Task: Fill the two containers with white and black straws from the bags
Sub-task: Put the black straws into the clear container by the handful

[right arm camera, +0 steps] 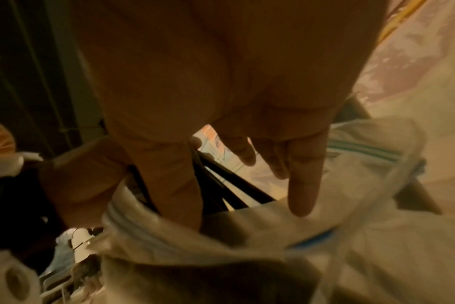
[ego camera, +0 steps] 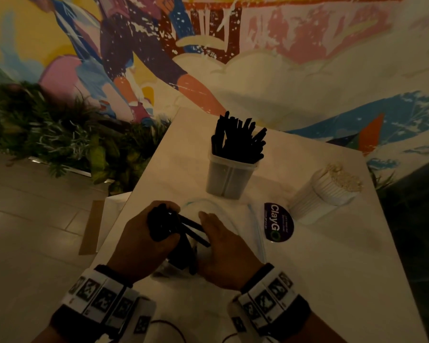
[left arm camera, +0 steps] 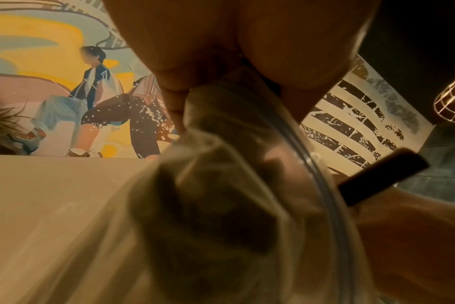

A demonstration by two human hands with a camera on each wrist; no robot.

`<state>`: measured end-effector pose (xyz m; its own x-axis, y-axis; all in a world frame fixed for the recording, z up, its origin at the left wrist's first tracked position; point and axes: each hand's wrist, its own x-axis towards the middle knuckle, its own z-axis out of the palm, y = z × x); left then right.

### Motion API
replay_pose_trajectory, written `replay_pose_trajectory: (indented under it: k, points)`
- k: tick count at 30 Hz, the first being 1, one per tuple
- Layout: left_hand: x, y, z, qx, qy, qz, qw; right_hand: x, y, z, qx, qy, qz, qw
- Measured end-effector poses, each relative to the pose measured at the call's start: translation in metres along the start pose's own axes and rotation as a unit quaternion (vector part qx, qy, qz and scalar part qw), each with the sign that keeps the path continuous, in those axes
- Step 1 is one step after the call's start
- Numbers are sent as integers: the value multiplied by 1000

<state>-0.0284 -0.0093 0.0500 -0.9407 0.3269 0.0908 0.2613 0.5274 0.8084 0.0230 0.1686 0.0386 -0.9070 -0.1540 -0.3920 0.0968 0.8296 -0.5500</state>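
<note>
Black straws (ego camera: 170, 225) are sitting bunched in the left hand (ego camera: 144, 240), low and centre in the head view, its fingers curling round the bundle while the straw ends are poking out toward the right hand (ego camera: 223, 251). That right hand is lying with fingers nearly straight on the clear zip bag (ego camera: 248, 219), pressing the plastic against the white table (ego camera: 332, 256); in the right wrist view 1 finger (right arm camera: 303, 185) is pointing down onto the bag's folded edge. More black straws (ego camera: 238, 139) are standing in the clear container (ego camera: 229, 178) above the hands, at frame centre. White straws (ego camera: 325, 191) are filling the 2nd container (ego camera: 307, 214), which is leaning at the right edge of the table. A round purple sticker (ego camera: 279, 222) is lying between that container and the bag.
</note>
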Motion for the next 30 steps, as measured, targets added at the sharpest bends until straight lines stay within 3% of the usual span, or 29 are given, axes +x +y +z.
replay_pose_trajectory:
  k: [7,11,18,25,30]
  points:
    - [-4,-5,1,-40,-16,4,999,23,-6,3,-11,70,-85,994]
    - [-4,-10,2,-62,-18,6,998,23,3,10,52,115,-155,980]
    - [-5,-4,5,-72,-6,16,997,20,7,11,124,208,-187,952]
    - [0,-5,7,-101,-18,12,995,27,13,14,48,293,-201,934]
    - [2,-6,8,-86,-21,21,996,28,12,17,99,305,-194,927]
